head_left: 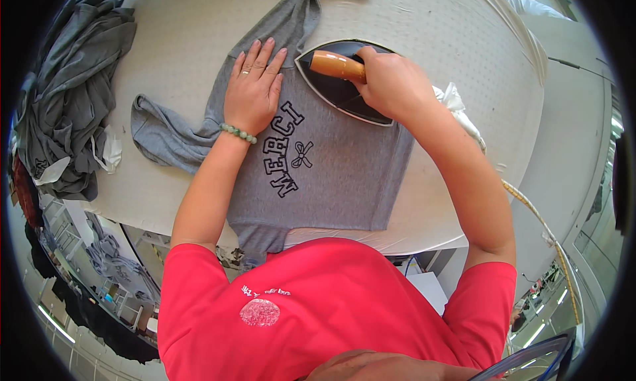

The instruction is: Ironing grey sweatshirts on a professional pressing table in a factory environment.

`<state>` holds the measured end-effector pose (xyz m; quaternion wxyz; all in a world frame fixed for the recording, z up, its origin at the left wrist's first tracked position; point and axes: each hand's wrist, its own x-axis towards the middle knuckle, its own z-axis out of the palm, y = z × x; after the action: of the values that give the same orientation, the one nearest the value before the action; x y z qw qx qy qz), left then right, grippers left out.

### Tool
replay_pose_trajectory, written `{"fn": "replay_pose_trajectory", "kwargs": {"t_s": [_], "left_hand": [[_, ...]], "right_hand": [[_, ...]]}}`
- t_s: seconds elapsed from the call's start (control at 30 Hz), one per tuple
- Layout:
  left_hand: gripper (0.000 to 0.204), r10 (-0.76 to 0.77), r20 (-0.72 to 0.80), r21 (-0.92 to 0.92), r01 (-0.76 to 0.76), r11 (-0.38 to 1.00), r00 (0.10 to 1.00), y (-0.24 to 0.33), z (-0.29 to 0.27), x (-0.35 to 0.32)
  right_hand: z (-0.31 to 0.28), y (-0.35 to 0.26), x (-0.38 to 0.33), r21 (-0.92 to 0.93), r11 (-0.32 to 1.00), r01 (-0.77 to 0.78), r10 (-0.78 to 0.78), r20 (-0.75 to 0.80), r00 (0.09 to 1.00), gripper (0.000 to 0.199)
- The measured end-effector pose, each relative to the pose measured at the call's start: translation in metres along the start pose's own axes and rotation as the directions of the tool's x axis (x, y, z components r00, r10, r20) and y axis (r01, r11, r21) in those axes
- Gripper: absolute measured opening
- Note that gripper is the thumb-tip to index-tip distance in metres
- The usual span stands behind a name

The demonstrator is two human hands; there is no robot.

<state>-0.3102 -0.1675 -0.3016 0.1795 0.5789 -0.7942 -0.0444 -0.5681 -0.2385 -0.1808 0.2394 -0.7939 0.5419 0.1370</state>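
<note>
A grey sweatshirt (338,176) with dark outlined lettering and a small bow lies spread on the cream-covered ironing table (464,23). My left hand (254,90) rests flat on its upper part, fingers stretched out and slightly apart; a ring and a beaded bracelet show on it. With my right hand (394,80) I grip the brown handle of an iron (331,93). The iron's dark plate, edged in a pale rim, sits over the sweatshirt just right of my left hand, its tip toward the fingers. Fabric beneath it is hidden.
Dark grey garments (73,83) are heaped at the table's left edge. A sleeve (165,136) spreads out left of my forearm. White cloth (457,109) wraps something behind the iron, and a hose (543,229) hangs off the right side. More garments (119,262) lie below at left.
</note>
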Motion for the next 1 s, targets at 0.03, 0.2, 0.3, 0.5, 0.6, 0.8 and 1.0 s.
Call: {"fn": "replay_pose_trajectory", "kwargs": {"t_s": [0.03, 0.2, 0.3, 0.5, 0.6, 0.8, 1.0], "left_hand": [[0.049, 0.002, 0.001, -0.002, -0.002, 1.000, 1.000, 0.000, 0.001, 0.001], [0.050, 0.021, 0.008, -0.042, -0.020, 0.999, 1.000, 0.004, -0.002, 0.002], [0.053, -0.017, -0.003, -0.022, 0.017, 1.000, 1.000, 0.007, -0.002, 0.000], [0.058, 0.219, 0.083, -0.402, -0.168, 0.900, 0.972, 0.123, 0.008, -0.003], [0.059, 0.287, 0.159, -0.468, -0.184, 0.864, 0.945, 0.168, 0.035, 0.011], [0.062, 0.324, 0.172, -0.263, -0.273, 0.925, 0.930, 0.181, 0.068, 0.050], [0.072, 0.312, 0.218, -0.167, -0.280, 0.945, 0.925, 0.196, 0.054, 0.011]], "right_hand": [[0.002, 0.004, -0.001, 0.020, 0.998, -0.062, 0.062, -0.035, 0.997, 0.034], [-0.003, 0.049, -0.038, 0.278, 0.915, -0.294, 0.336, -0.120, 0.934, 0.042], [0.006, 0.087, -0.078, 0.405, 0.817, -0.410, 0.490, -0.114, 0.864, 0.045], [0.036, 0.130, -0.128, 0.634, 0.521, -0.571, 0.729, 0.017, 0.685, 0.048], [0.041, 0.126, -0.143, 0.635, 0.536, -0.556, 0.734, -0.026, 0.679, 0.049], [0.049, 0.115, -0.140, 0.593, 0.677, -0.436, 0.634, -0.170, 0.754, 0.047], [0.040, 0.125, -0.113, 0.497, 0.725, -0.477, 0.580, -0.068, 0.812, 0.046]]}}
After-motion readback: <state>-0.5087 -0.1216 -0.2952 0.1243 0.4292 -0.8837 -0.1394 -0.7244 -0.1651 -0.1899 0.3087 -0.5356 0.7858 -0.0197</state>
